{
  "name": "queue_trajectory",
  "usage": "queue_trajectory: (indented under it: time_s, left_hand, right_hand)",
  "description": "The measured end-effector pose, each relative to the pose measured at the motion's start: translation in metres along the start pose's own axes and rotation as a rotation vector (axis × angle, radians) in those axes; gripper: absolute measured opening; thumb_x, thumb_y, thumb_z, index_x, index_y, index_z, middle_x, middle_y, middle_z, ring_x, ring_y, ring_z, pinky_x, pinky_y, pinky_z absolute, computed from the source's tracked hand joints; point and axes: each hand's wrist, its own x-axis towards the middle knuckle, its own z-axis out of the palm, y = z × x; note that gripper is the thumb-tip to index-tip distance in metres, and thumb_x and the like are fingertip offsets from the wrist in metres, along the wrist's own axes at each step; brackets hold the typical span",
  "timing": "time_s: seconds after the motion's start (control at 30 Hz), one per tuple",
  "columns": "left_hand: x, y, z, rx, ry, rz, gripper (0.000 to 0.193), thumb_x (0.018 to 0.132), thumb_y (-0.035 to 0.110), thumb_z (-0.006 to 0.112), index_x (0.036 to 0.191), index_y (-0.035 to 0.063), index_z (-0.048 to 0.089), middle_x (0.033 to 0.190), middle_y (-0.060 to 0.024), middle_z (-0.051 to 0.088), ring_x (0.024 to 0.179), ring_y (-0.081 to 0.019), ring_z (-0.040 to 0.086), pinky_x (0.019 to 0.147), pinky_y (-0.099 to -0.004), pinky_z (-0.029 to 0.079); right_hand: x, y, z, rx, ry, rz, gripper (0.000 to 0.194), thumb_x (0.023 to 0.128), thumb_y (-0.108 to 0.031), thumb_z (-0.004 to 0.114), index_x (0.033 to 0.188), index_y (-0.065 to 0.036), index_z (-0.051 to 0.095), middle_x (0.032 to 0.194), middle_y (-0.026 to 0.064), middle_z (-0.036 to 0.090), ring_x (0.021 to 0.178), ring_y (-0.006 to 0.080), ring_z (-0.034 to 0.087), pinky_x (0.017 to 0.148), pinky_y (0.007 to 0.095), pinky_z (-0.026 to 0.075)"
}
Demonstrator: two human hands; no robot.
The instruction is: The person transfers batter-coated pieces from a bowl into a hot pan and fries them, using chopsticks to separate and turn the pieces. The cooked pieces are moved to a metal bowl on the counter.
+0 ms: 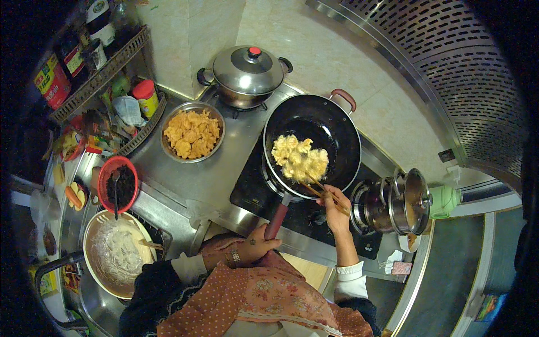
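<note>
My left hand (257, 246) is wrapped around the dark red handle (276, 222) of a black wok (313, 113) on the gas stove. In my right hand (334, 210) is a pair of wooden chopsticks (313, 181), their tips among pale yellow battered pieces (300, 156) in the wok. The pieces lie clustered on the near left side, over dark, shiny oil. Left of the wok, a metal bowl (220, 147) is heaped with golden fried pieces (193, 134).
A lidded pot (248, 71) stands behind, and a steamer pot (379, 206) on the right burner. At left are a red bowl (135, 177) of dark food with a spoon, a batter bowl (89, 252) and a condiment rack (101, 71). The range hood (459, 63) hangs upper right.
</note>
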Motion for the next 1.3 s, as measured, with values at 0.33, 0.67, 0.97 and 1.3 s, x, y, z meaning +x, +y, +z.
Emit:
queue_trajectory:
  time_s: [0.33, 0.67, 0.97, 1.3]
  left_hand:
    - [-0.001, -0.001, -0.003, -0.082, -0.047, -0.086, 0.03, 0.079, 0.021, 0.069, 0.091, 0.003, 0.049, 0.077, -0.0025, 0.048, 0.072, -0.0114, 0.047, 0.064, -0.0301, 0.043]
    - [0.0, -0.009, -0.003, -0.093, -0.046, -0.1, 0.028, 0.079, 0.019, 0.069, 0.091, 0.0039, 0.049, 0.075, -0.0014, 0.048, 0.067, -0.0104, 0.047, 0.059, -0.0288, 0.043]
    - [0.002, -0.005, -0.003, -0.143, -0.07, -0.086, 0.025, 0.08, 0.019, 0.068, 0.091, 0.0054, 0.05, 0.074, -0.0005, 0.048, 0.065, -0.0097, 0.047, 0.057, -0.0283, 0.042]
    - [-0.002, 0.004, -0.005, -0.176, -0.037, -0.047, 0.025, 0.081, 0.018, 0.067, 0.091, 0.0073, 0.048, 0.073, 0.0017, 0.047, 0.06, -0.0081, 0.048, 0.052, -0.0264, 0.041]
  right_hand:
    - [0.008, -0.002, -0.011, 0.298, 0.098, 0.195, 0.042, 0.097, -0.028, 0.044, 0.101, 0.012, 0.056, 0.088, 0.0189, 0.064, 0.075, 0.022, 0.067, 0.07, 0.0273, 0.055]
    - [0.005, -0.006, -0.037, 0.518, 0.215, 0.311, 0.03, 0.096, -0.021, 0.046, 0.1, 0.007, 0.057, 0.088, 0.0166, 0.064, 0.076, 0.0211, 0.067, 0.069, 0.0299, 0.057]
    - [0.011, -0.014, -0.024, 0.265, -0.005, 0.254, 0.027, 0.095, -0.02, 0.05, 0.103, 0.005, 0.059, 0.087, 0.0122, 0.066, 0.074, 0.0172, 0.066, 0.068, 0.0261, 0.055]
    - [0.019, -0.021, -0.008, 0.173, 0.045, -0.055, 0.025, 0.093, -0.017, 0.054, 0.101, 0.006, 0.061, 0.083, 0.0098, 0.066, 0.071, 0.0139, 0.064, 0.067, 0.0242, 0.051]
